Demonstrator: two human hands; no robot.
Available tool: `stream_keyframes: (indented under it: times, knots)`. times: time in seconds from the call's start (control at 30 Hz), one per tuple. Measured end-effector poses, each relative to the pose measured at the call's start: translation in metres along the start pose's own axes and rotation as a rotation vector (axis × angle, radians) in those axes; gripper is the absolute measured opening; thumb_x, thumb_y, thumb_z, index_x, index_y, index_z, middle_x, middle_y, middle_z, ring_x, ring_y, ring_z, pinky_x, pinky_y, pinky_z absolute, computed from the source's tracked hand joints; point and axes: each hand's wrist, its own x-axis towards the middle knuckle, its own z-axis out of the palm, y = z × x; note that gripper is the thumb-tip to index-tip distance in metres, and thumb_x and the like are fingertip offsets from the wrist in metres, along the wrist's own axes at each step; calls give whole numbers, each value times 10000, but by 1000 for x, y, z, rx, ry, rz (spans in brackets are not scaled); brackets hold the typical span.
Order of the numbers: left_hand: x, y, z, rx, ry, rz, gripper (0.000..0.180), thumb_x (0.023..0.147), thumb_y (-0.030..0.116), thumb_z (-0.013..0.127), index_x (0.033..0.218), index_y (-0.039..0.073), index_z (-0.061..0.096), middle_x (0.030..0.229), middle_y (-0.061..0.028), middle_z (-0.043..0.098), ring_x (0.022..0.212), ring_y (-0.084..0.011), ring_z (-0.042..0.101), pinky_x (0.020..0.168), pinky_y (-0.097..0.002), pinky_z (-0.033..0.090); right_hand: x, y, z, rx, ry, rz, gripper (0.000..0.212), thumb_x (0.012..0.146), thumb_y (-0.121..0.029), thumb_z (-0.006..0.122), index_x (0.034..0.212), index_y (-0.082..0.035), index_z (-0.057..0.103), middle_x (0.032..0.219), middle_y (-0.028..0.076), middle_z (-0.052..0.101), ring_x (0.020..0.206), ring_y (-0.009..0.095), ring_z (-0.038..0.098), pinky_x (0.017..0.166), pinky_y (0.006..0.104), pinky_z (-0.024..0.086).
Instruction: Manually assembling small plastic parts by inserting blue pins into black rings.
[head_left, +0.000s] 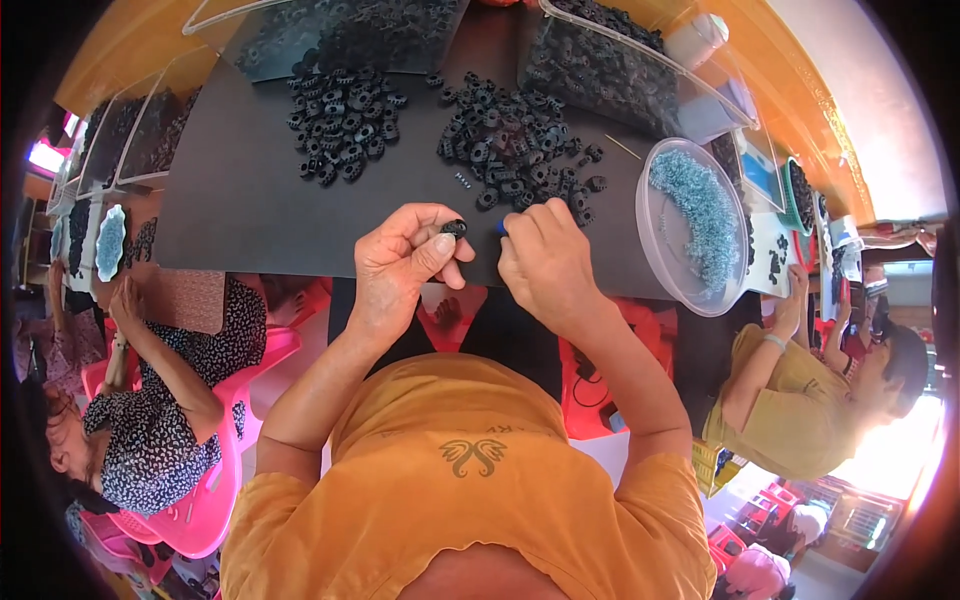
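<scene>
Between thumb and forefinger, my left hand (403,260) pinches a small black part (455,229) above the table's near edge. Close to its right, my right hand (550,258) is closed, and a bit of something blue (502,229) shows at its fingertips; the rest of that thing is hidden. Beyond my hands lie two heaps of similar black parts, a left heap (345,120) and a right heap (510,140). A few tiny light pieces (462,181) rest on the dark table next to the right heap.
To the right stands a round clear tub (648,215) with small pale-blue pieces (705,215). A thin stick (622,146) lies nearby. Clear bins of black parts, left bin (345,40) and right bin (600,75), line the far side. A person (165,390) sits at left, another (800,390) at right.
</scene>
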Motion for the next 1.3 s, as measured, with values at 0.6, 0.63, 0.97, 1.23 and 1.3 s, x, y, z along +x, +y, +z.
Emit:
stream_keyframes:
  times: [0.6,0.63,0.97,1.23,1.3]
  knots:
    - [0,3,3,35,-3,-25,207,910,50,576,1098,-36,557,835,-96,646,628,-103,589,608,-216,507,17,-21,-12,1191,56,826,96,837,-38,644,919,8,621,807,50,635,710,86,577,609,212,440]
    - [0,3,3,34,-10,-14,204,910,43,572,1098,-37,561,836,-93,645,632,-101,587,611,-213,505,17,-22,-12,1234,44,836,101,838,-47,647,922,4,625,803,51,637,697,90,576,596,211,434]
    - [-4,1,4,21,-12,0,177,911,16,557,1078,-36,581,851,-67,640,636,-80,571,577,-187,466,17,-34,-5,1201,104,800,95,849,-52,638,927,1,628,786,41,648,698,80,593,582,196,434]
    - [-5,3,5,100,-1,4,163,913,12,552,1067,-26,590,849,-51,637,633,-63,562,548,-176,448,14,-34,-8,1112,51,706,58,850,12,607,901,24,583,769,43,642,676,51,576,592,186,455]
    - [-5,2,3,107,-13,6,159,914,13,552,1062,-28,591,850,-48,637,632,-60,561,547,-173,446,17,-33,-14,1134,-14,749,55,848,12,607,897,21,583,764,42,644,674,44,570,585,182,450]
